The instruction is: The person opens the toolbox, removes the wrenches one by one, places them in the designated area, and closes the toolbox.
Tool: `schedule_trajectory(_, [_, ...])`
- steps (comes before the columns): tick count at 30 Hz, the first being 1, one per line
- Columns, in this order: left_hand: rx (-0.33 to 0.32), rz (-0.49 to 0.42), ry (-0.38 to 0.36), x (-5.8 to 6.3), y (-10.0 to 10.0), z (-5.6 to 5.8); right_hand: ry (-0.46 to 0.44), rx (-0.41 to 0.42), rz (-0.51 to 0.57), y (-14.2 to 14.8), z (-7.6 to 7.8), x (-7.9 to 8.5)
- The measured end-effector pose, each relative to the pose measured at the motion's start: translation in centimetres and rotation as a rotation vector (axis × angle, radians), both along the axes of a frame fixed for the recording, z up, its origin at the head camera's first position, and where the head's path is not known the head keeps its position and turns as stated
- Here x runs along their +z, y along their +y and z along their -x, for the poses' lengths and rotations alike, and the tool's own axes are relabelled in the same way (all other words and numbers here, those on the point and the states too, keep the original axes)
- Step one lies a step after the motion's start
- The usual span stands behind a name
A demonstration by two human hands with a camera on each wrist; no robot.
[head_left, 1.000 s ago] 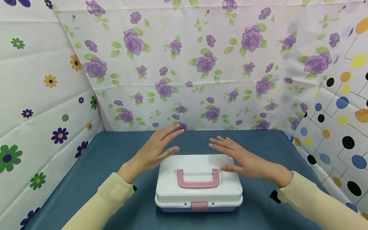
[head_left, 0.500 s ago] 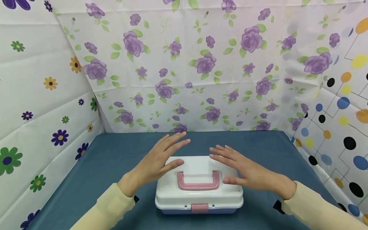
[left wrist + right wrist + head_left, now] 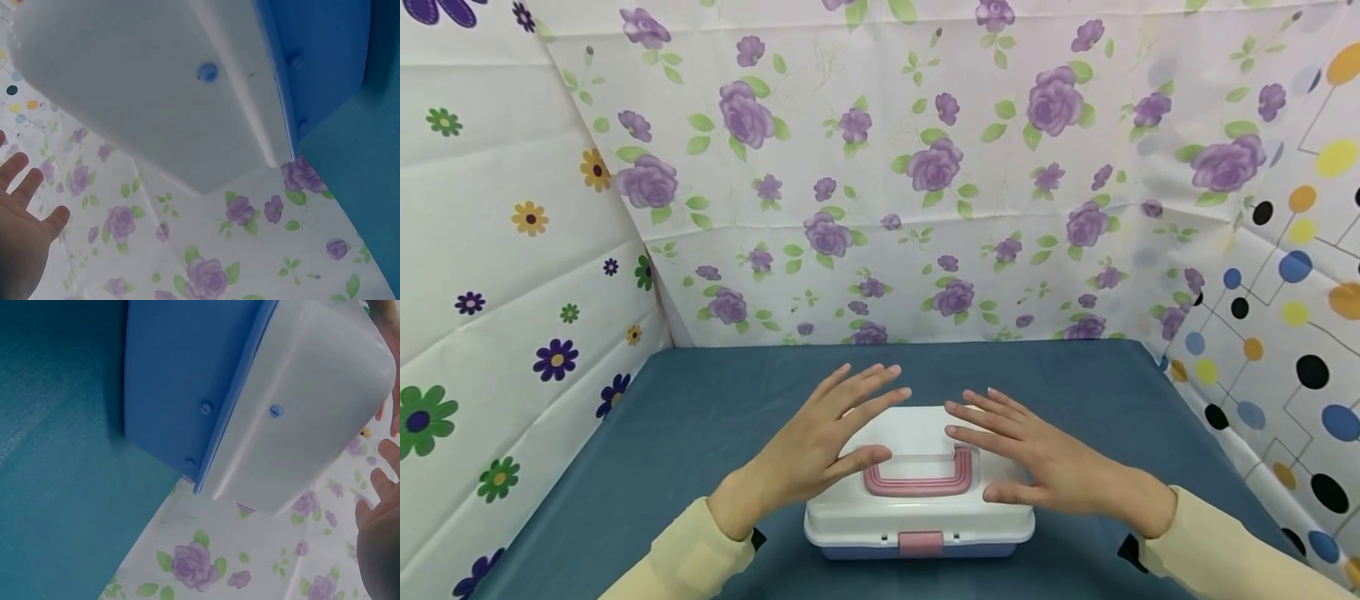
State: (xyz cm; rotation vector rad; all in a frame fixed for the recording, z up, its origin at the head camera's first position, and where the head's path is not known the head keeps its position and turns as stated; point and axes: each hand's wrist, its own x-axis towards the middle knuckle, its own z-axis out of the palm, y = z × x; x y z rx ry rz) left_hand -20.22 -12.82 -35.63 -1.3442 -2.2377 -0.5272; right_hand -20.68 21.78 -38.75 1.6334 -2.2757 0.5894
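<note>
**Two hands poised over a latched box**

Closest to you, two cream sleeves run up from the bottom edge, each with a small black piece at the cuff. Between them, on the worktop with its dark blue covering, sits the lidded white-and-blue plastic box, its pink front latch facing you, apparently fastened. And over the lid, there they are: your left hand and right hand, well spread, apart from each other, gripping nothing. They look clear of the lid, with the pink U-shaped handle lying flat between them.

Nice and balanced! My read: stay level, relaxed and even on both sides; any contact should come softly, one hand steadying the lid, so the box doesn't skid.

Now, what you can't see: your left thumb crowds the handle's left corner, the lid hides the contents, and the exact gap under your palms is hard to judge. The wrist views are dim and cut both hands short. Farthest off, a white sheet with purple roses hangs behind, cropped on top.
</note>
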Motion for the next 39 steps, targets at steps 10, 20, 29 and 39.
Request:
schedule_trajectory(10, [-0.048,0.027,0.033,-0.7,0.6,-1.5,0.119,0.05,0.053,-0.1,-0.6,-1.3])
schedule_trajectory(20, [-0.087,0.027,0.004,-1.4,1.1,-2.9,0.153,0.094,0.114,-0.2,-1.0,-2.7])
schedule_trajectory(29, [-0.111,0.068,0.02,-1.9,1.6,-3.5,0.183,0.172,0.139,0.0,-1.0,-4.1])
schedule_trajectory(39, [-0.167,0.1,0.045,-3.2,2.3,-4.3,0.233,0.186,0.157,0.1,-1.2,-5.4])
